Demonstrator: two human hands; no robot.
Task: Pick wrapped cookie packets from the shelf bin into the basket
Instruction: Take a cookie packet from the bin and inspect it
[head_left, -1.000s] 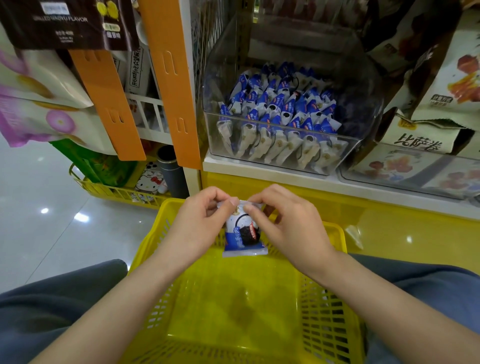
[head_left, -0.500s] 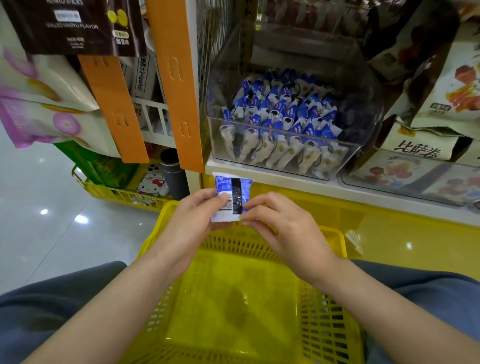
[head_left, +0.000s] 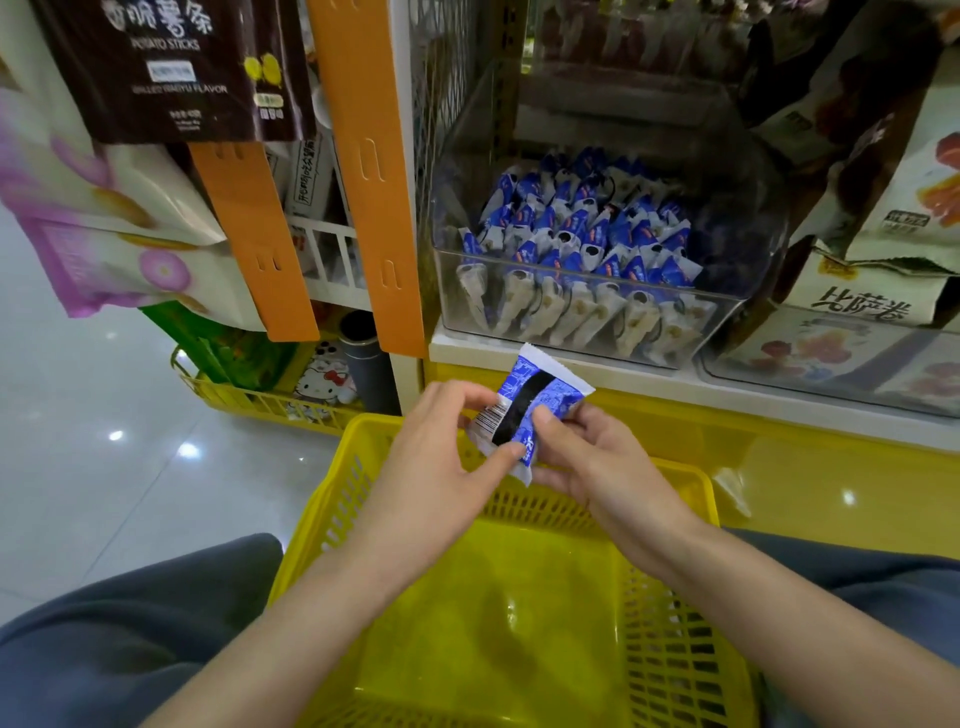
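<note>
Held packet: we see one cookie packet (head_left: 524, 415) in the air above the far rim of the basket (head_left: 332, 499) and just below the shelf edge (head_left: 675, 382). Its back is turned to us, tilted, with blue print, a black strip and a barcode.
Left hand: our left hand (head_left: 436, 467) pinches the packet's lower left end, with the thumb tip on the near face and the other fingers (head_left: 467, 395) curled at the barcode edge.
Right hand: our right hand (head_left: 608, 467) grips the packet's right side, with the thumb pressed on the blue face and the remaining fingers curled behind.
Hidden: the packet's front faces away from us, and the fingers behind the wrapper are out of view.
Bin: the clear shelf bin (head_left: 748, 218) holds rows of blue-and-white packets (head_left: 587, 244). Glare and blur on its walls keep us from reading the print or counting them.
Cut off: the basket's near edge and both our forearms run out of the frame. Our grey trouser legs (head_left: 130, 623) flank the basket.
Surface: the bin sits on a pale shelf above a glossy yellow base.
Room: we see a shiny pale floor (head_left: 104, 467) with light spots, orange hanging strips (head_left: 363, 182), a dark potato-sticks bag (head_left: 176, 67), snack bags (head_left: 878, 306) to the right, and a second yellow basket (head_left: 249, 400) on the floor at the left.
</note>
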